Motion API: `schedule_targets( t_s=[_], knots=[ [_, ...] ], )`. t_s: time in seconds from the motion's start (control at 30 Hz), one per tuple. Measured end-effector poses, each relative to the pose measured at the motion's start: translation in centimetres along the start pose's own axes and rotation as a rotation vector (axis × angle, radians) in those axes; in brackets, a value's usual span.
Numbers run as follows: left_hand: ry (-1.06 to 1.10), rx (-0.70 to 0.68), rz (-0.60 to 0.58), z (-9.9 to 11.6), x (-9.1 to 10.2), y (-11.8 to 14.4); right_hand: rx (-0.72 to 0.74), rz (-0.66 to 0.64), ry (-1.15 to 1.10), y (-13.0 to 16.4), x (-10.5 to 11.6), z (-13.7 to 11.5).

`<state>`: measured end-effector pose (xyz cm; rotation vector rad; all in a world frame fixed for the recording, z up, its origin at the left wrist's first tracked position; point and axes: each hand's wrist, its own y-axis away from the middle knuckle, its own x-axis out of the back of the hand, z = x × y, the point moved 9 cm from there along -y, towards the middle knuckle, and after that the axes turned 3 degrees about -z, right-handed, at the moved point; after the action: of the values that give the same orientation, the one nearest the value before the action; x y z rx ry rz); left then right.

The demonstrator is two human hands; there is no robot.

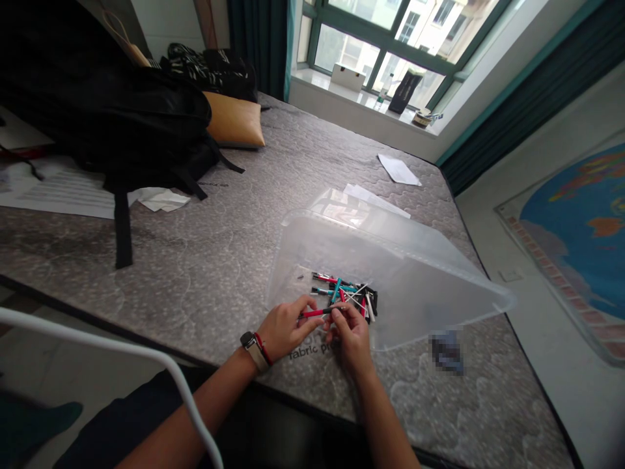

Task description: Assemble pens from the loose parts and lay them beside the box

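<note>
Lying pinched between both hands at the clear bin's [415,273] near edge, red pen [312,313], pen pile [346,293] just behind, quilted mattress [195,260] (backpack [122,124] far left), bright window beyond, left hand [283,329] and right hand [349,332] fingertips closed on it.

Pens [344,293] in bin [439,286] on mattress [205,260], backpack [112,124] far left.

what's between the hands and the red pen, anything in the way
Nothing visible. The left hand and right hand both pinch the red pen directly, over the clear bin, just in front of the pile of pens.
</note>
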<state>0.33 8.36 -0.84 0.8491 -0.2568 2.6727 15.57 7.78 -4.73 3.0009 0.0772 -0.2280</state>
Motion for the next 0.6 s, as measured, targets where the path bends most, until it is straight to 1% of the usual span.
schedule_targets(
  t_s=[0.1,0.27,0.33,0.47,0.6],
  knots=[
    [-0.005,-0.003,-0.001,0.0,0.0,-0.1,0.007,-0.018,-0.034,-0.1,0.1,0.0],
    [-0.024,-0.079,-0.041,0.8,-0.3,-0.2,0.000,-0.012,-0.076,0.0,0.4,0.2],
    [-0.035,-0.090,-0.045,0.9,-0.4,-0.1,0.001,-0.016,-0.088,0.1,0.3,0.3],
    [-0.007,-0.072,-0.036,1.0,-0.6,0.0,-0.006,-0.043,-0.104,0.2,-0.2,0.4],
    [0.047,-0.030,-0.027,0.9,-0.9,0.1,-0.009,-0.051,-0.067,0.2,-0.2,0.8]
  ],
)
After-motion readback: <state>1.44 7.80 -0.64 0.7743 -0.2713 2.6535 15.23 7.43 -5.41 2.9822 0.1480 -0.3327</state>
